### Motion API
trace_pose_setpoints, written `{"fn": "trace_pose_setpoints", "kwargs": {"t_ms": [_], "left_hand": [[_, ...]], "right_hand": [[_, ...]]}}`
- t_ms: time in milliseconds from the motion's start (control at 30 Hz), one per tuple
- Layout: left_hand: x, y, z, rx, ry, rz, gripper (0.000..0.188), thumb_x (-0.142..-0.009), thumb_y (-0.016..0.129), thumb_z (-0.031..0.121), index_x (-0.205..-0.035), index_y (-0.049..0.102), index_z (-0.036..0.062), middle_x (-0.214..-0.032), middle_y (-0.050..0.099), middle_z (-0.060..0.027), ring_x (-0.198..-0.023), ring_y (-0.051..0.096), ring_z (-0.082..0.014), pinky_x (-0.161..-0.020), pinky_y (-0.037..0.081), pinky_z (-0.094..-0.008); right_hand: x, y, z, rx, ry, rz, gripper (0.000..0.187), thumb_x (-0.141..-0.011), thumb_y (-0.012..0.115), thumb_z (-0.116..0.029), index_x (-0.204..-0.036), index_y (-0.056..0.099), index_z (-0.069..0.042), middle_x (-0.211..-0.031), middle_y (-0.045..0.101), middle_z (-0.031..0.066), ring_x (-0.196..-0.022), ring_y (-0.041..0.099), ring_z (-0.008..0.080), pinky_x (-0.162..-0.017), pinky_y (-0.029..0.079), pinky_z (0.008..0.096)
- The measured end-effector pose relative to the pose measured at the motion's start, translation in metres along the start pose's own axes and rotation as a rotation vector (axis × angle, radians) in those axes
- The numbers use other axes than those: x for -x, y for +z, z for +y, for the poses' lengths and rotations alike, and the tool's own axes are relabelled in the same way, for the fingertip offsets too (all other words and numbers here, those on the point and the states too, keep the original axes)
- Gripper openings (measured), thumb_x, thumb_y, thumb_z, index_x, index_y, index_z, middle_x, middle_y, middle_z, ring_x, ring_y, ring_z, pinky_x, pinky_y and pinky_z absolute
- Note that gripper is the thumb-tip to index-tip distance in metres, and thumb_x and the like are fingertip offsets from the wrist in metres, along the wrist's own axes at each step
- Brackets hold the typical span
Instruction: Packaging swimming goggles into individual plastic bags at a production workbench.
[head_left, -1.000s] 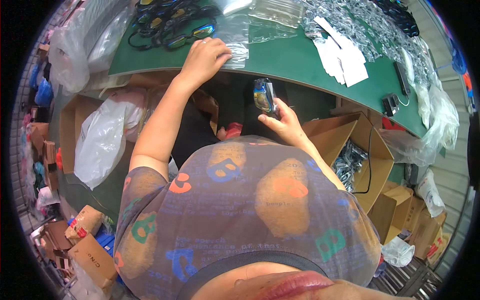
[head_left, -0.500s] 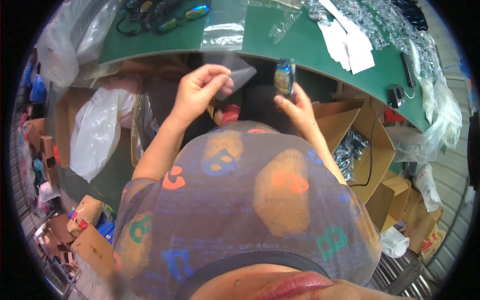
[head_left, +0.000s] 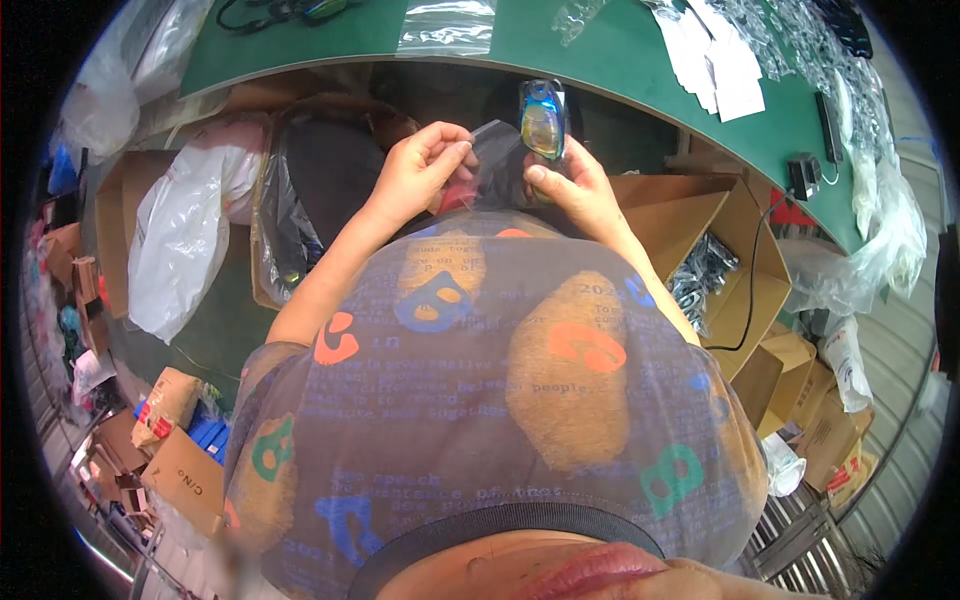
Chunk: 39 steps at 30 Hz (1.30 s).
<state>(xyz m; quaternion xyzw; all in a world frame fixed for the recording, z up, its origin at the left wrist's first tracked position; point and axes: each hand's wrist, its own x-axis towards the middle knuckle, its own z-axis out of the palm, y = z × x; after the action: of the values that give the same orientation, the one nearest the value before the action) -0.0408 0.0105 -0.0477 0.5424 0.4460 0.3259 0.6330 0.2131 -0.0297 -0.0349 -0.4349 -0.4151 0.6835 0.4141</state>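
Note:
A pair of swimming goggles [head_left: 542,120] with shiny blue-yellow lenses stands upright in my right hand [head_left: 575,185], thumb in front and fingers behind. My left hand [head_left: 425,170] pinches the edge of a small clear plastic bag [head_left: 497,160]. The bag hangs between my two hands, its far corner close to the goggles; whether they touch I cannot tell. Both hands are in front of my chest, just short of the table edge. More clear bags [head_left: 447,25] lie flat on the green table [head_left: 340,45] ahead.
Other goggles [head_left: 285,12] lie at the table's far left. White paper slips [head_left: 700,60], clear plastic packaging [head_left: 775,60] and a black adapter [head_left: 803,175] with its cable are to the right. An open carton [head_left: 745,260] with dark items stands right; plastic-lined cartons [head_left: 120,230] stand left.
My right hand has brought the goggles left and slightly up, turning the lenses more toward me. My left hand has moved a little right with the bag, narrowing the gap.

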Motion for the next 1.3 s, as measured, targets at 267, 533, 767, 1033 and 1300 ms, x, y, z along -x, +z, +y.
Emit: {"fn": "trace_pose_setpoints", "kwargs": {"t_ms": [267,533,767,1033,1300], "left_hand": [[0.001,0.011,-0.002,0.210,-0.048,-0.051,0.021,-0.104,0.063,0.019,-0.114,0.065,0.0010,-0.097,0.072,-0.0059,-0.083,0.069,-0.0111,-0.074,0.056,-0.0257],[0.001,-0.001,0.000,0.074,-0.036,0.004,0.019,-0.101,0.066,0.015,-0.113,0.069,0.0006,-0.103,0.073,-0.0082,-0.088,0.070,-0.0133,-0.080,0.055,-0.0261],[0.004,-0.004,0.015,-0.495,0.263,0.114,0.017,-0.097,0.065,0.009,-0.111,0.071,0.0006,-0.104,0.071,-0.0091,-0.090,0.070,-0.0160,-0.081,0.055,-0.0291],[0.005,-0.012,0.010,-0.415,0.100,0.118,0.020,-0.096,0.068,0.014,-0.113,0.071,0.0031,-0.099,0.074,-0.0112,-0.088,0.073,-0.0184,-0.080,0.057,-0.0304],[0.004,-0.022,0.006,-0.099,0.036,0.134,0.014,-0.097,0.070,0.012,-0.106,0.071,0.0011,-0.091,0.075,-0.0046,-0.085,0.071,-0.0097,-0.078,0.056,-0.0256]], "right_hand": [[-0.015,0.010,0.002,-0.100,0.050,-0.038,0.035,-0.096,0.072,-0.022,-0.124,0.056,-0.006,-0.097,0.065,0.0038,-0.085,0.062,0.0138,-0.075,0.050,0.0301],[-0.015,0.014,0.006,-0.128,0.048,-0.039,0.040,-0.093,0.077,-0.025,-0.125,0.060,-0.008,-0.103,0.063,-0.0005,-0.088,0.059,0.0093,-0.075,0.051,0.0272],[-0.014,0.022,0.001,-0.061,0.059,-0.039,0.041,-0.093,0.077,-0.025,-0.126,0.060,-0.008,-0.104,0.064,-0.0008,-0.089,0.058,0.0082,-0.077,0.049,0.0262],[-0.011,0.024,-0.005,-0.044,0.049,-0.079,0.042,-0.093,0.077,-0.025,-0.128,0.060,-0.008,-0.104,0.064,-0.0013,-0.091,0.058,0.0076,-0.078,0.048,0.0253],[-0.010,0.032,-0.011,-0.044,0.065,-0.116,0.044,-0.094,0.076,-0.023,-0.131,0.058,-0.007,-0.110,0.064,-0.0008,-0.097,0.058,0.0076,-0.084,0.048,0.0266]]}}
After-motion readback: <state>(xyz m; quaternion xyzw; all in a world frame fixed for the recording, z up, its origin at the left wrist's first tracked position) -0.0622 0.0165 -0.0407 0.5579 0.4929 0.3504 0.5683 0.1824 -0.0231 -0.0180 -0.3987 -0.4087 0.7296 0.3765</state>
